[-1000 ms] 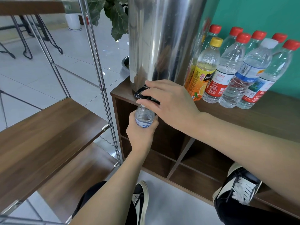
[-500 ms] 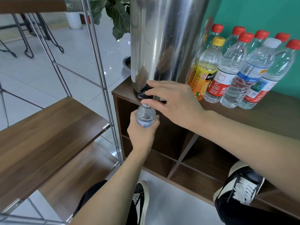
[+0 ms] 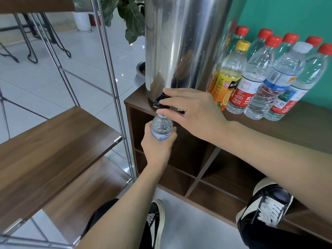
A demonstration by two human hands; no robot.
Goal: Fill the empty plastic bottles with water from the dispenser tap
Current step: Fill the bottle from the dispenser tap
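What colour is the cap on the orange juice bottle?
Yellow; the orange juice bottle's cap shows clearly in the head view.

I see a mirror-polished steel dispenser [image 3: 181,42], glossy black plastic tap [image 3: 160,102], clear smooth plastic bottle [image 3: 161,127], matt woodgrain bench [image 3: 296,126].

Silver dispenser [image 3: 181,42], black tap [image 3: 160,102], red caps [image 3: 273,40], teal wall [image 3: 280,13].
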